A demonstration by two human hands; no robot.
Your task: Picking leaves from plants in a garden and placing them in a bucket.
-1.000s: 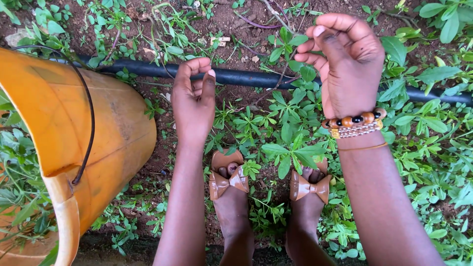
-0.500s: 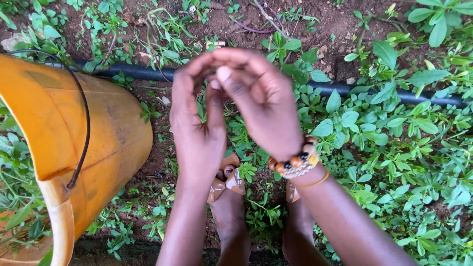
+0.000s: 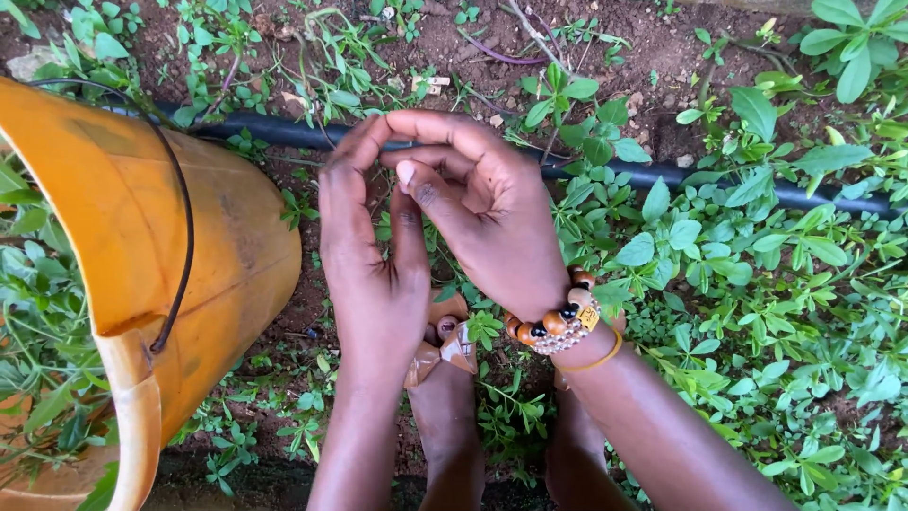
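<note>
My left hand [image 3: 371,270] and my right hand [image 3: 487,222] meet in the middle of the view, above green weeds [image 3: 719,274] and soil. Their curled fingertips touch each other, and my right thumb lies beside my left thumb. I see the backs of both hands, and whatever may be between the fingers is hidden. A beaded bracelet [image 3: 553,322] and a thin band circle my right wrist. Below the hands stand my feet in brown bow sandals [image 3: 445,345].
An orange bucket [image 3: 227,237] with a dark wire handle [image 3: 184,218] leans at the left, with green plants inside it. A black pipe [image 3: 757,194] runs across the ground behind my hands. Bare red-brown soil [image 3: 634,47] lies beyond the pipe.
My right hand has come down and left from the plants at upper right to join my left hand. The left hand stayed nearly in place.
</note>
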